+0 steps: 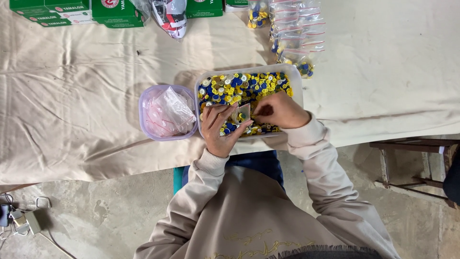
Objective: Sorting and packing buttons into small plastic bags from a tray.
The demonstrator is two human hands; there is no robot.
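Evidently, both hands were at work over the tub (296,81), a clear rectangular container on the cloth-covered desk (72,96), filled with yellow, blue and white buttons (244,86). The left hand (221,129) was closed around a small clear bag (242,113), holding it upright with its mouth open above the near side of the tub. The right hand (280,110) was pinched shut at the bag's mouth; whether its fingers held buttons could not be told.

Judgement: this step is done well if the bag's mouth is kept wide and directly over the tub, so that any dropped button falls back in, and if small pinches are fed in rather than handfuls.

Count: one button tub; one round lilac tub (143,115) just left of it, touching or nearly so, holding empty bags too crumpled to count; one bag in hand. Filled bags (299,38) lay in an overlapping row beyond the tub, roughly seven, exact number uncertain. Green boxes (115,12) lay at the far edge, at least five, partly cropped. Loose buttons were far too many to count.
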